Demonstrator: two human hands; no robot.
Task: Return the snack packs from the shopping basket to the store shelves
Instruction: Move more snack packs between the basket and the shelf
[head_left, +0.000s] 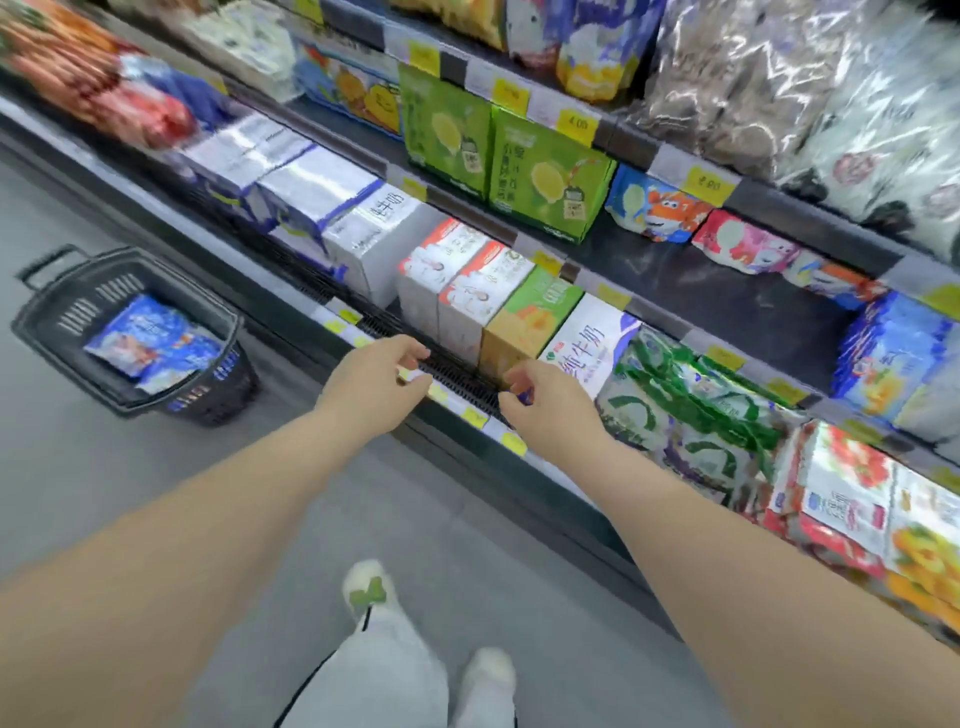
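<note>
A black shopping basket (47, 322) stands on the floor at the left, with blue snack packs (150, 345) lying inside it. Both my arms reach forward to the front edge of the lowest shelf (457, 382). My left hand (376, 379) hovers over the price-tag rail, fingers loosely curled, holding nothing. My right hand (545, 400) is just to its right, fingers loosely curled in front of a white milk carton box (592, 343), with nothing in it that I can make out.
Boxes of milk and drinks (467, 291) fill the lowest shelf; green and white bags (691, 410) lie to the right. The shelf above holds green boxes (545, 176) and cartoon-printed packs (654, 208). My feet stand on grey floor (130, 493).
</note>
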